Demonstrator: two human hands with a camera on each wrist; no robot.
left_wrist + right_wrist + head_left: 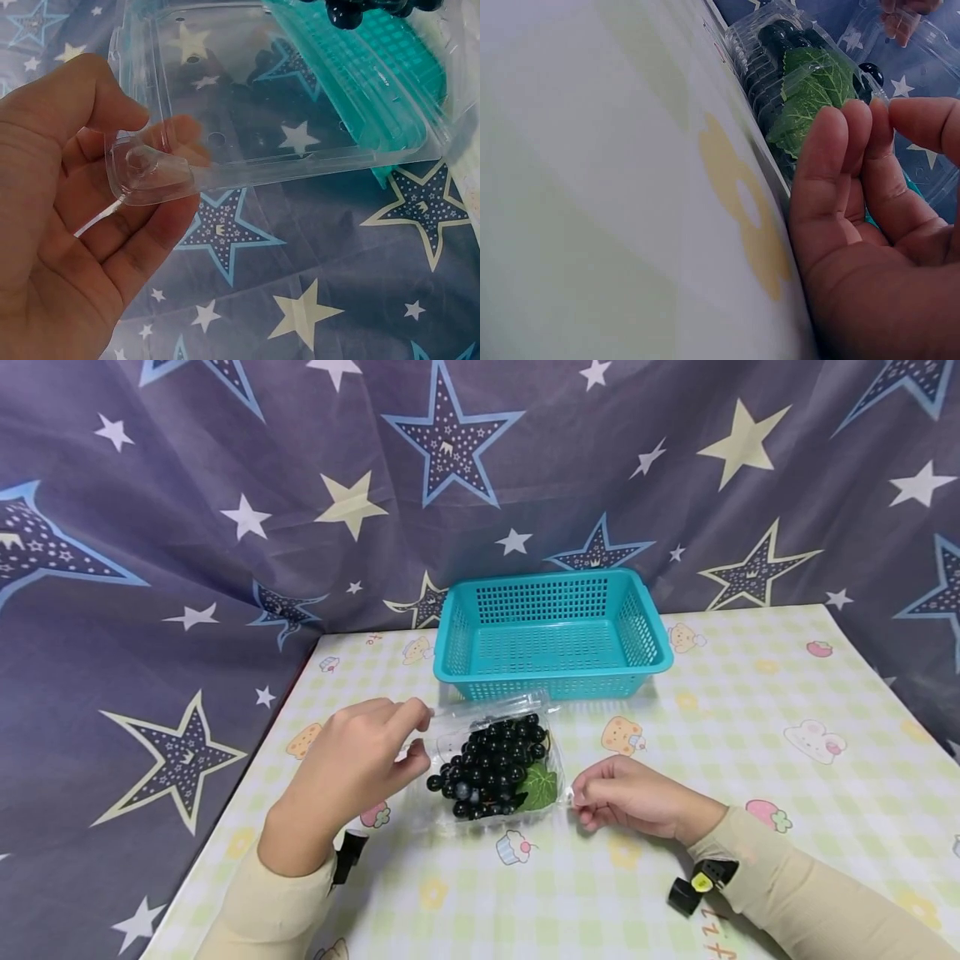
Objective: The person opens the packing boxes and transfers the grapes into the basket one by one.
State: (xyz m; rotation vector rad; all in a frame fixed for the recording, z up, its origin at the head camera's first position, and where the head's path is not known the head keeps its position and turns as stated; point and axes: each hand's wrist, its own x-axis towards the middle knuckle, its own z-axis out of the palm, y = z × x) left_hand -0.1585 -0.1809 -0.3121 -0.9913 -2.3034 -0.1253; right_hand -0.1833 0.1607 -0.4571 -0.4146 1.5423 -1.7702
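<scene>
Boxed grapes — tablecloth lettering ("lif")

It seemed a small curtained-off recording corner; whether it stood in a home or a studio could not be told. Behind the turquoise basket and to both sides of it hung a dark star-printed curtain; under it spread a checked, cartoon-printed tablecloth; in front of it, black wrist cameras pointed to filming.

Plain beige long sleeves meet boxy black wrist-worn cameras, the right one bearing a small, bright yellow patch.
</scene>
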